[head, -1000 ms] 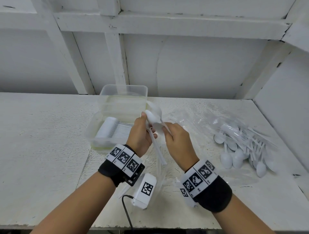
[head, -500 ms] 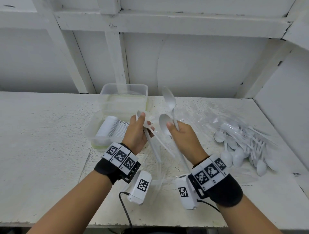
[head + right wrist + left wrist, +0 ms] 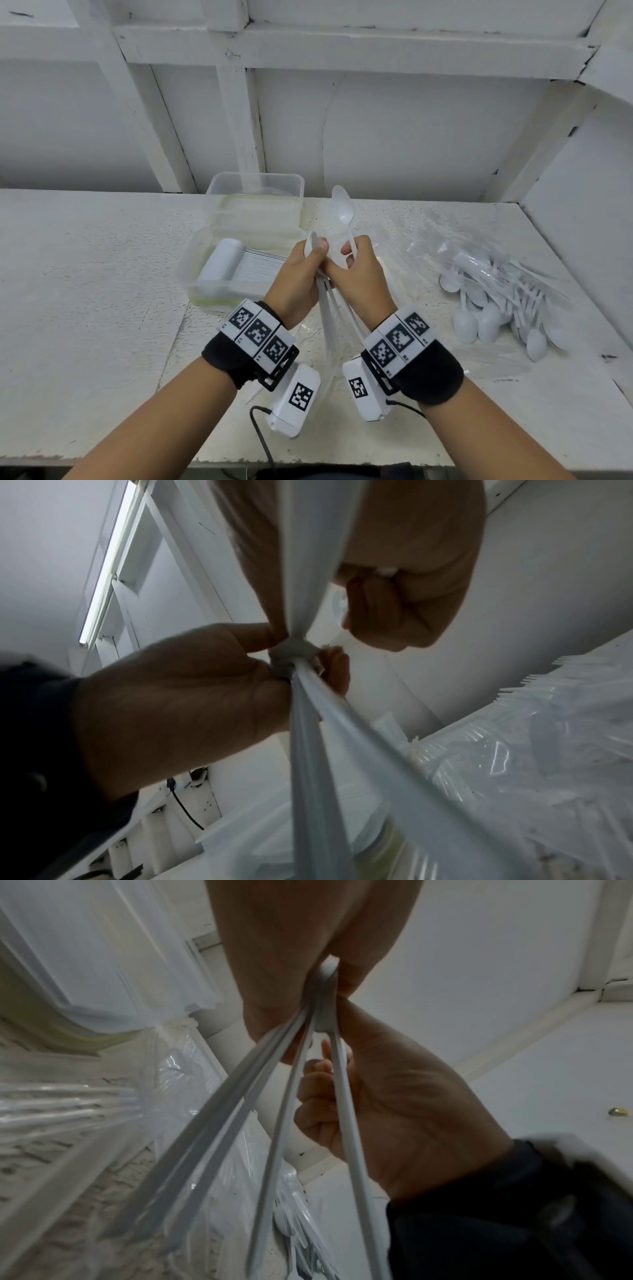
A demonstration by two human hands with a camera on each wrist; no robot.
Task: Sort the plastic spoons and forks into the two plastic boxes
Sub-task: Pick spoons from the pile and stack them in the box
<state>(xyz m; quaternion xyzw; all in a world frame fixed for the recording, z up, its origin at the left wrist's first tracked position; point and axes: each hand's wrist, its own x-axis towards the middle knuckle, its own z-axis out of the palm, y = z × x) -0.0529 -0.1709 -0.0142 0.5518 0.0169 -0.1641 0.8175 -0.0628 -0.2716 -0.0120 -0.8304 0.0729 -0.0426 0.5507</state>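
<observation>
No readable text anywhere (only coded square markers on the wristbands (image 3: 257, 331)).

A white, rough-surfaced worktop (image 3: 85, 291) is seen running from left to right, closed at the back by a white wall (image 3: 394, 137) braced with painted beams (image 3: 308, 44). A further white panel (image 3: 582, 212) stands at the right end. Crumpled clear plastic wrapping (image 3: 404, 236) is spread on the worktop towards the right. A black cable (image 3: 262, 431) is seen trailing over the near edge. A lit tube lamp (image 3: 103, 582) is seen overhead in the right wrist view.
</observation>
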